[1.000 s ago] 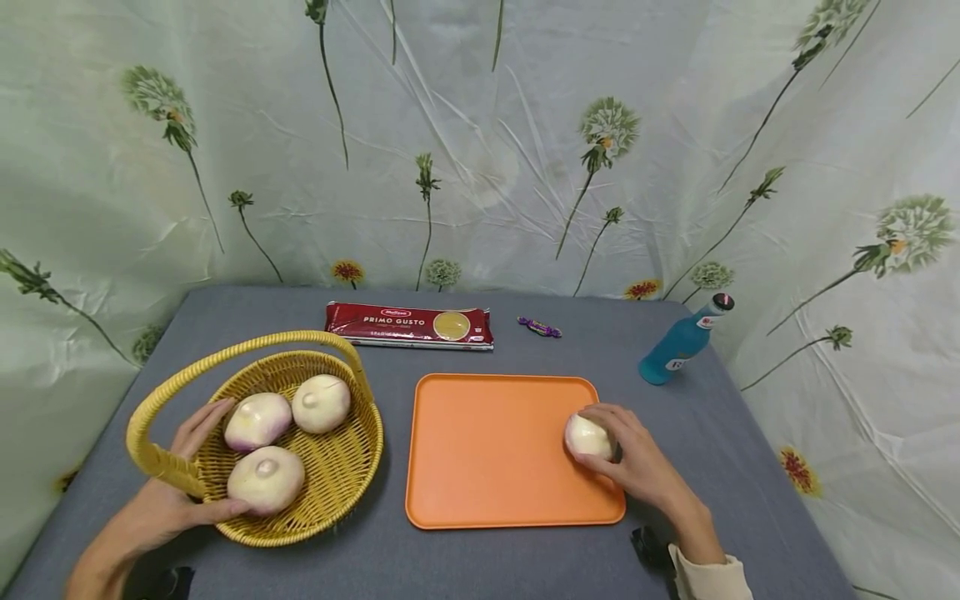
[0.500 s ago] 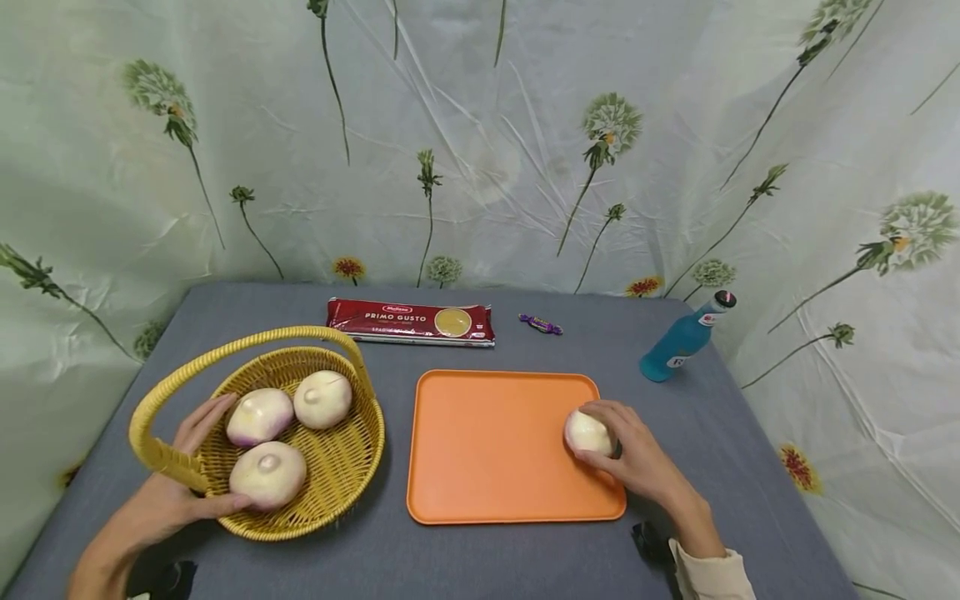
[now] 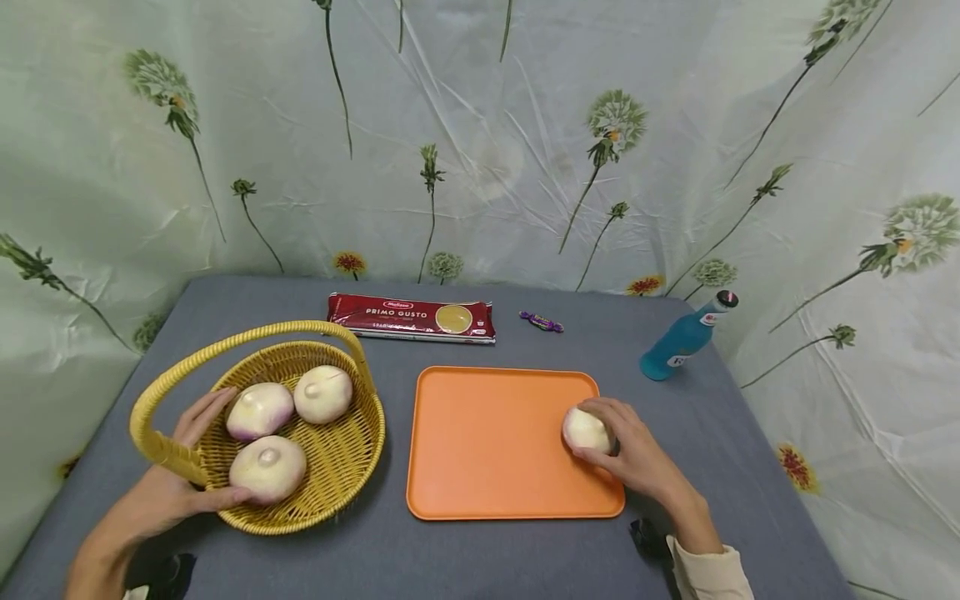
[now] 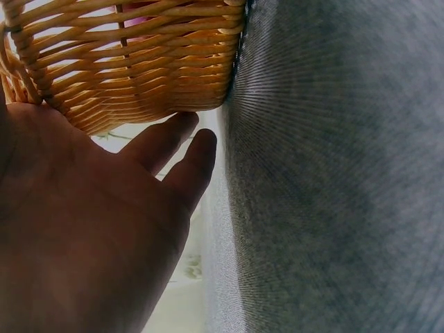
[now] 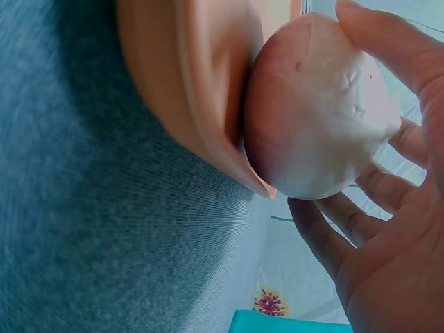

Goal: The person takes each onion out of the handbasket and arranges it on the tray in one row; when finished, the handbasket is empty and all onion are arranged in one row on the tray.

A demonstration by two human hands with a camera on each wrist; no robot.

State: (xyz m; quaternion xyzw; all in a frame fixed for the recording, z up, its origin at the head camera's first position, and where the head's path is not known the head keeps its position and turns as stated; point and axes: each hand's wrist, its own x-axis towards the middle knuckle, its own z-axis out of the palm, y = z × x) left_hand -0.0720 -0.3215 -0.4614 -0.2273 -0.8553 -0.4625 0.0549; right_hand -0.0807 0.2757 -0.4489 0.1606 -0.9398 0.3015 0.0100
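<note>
My right hand (image 3: 637,450) holds a white turnip with a purple tinge (image 3: 585,430) on the right side of the orange tray (image 3: 487,450). In the right wrist view, thumb and fingers wrap that turnip (image 5: 312,111), which sits at the tray's rim (image 5: 201,104). At the left, my left hand (image 3: 165,492) grips the side of the yellow wicker basket (image 3: 337,467), its thumb and some fingertips over the rim. Other fingers lie along the outer wall of the basket (image 4: 139,76) in the left wrist view. Inside the basket are three more turnips (image 3: 267,471).
Behind the basket and tray lies a red pack of spaghetti (image 3: 412,318), with a purple wrapped candy (image 3: 542,322) to its right. A blue bottle (image 3: 678,346) stands at the back right. A flowered curtain (image 3: 487,167) hangs behind the grey table (image 3: 487,567).
The head view has shifted slightly, so the basket and tray appear a little higher. Both hands keep their hold, one on the basket and one on the turnip.
</note>
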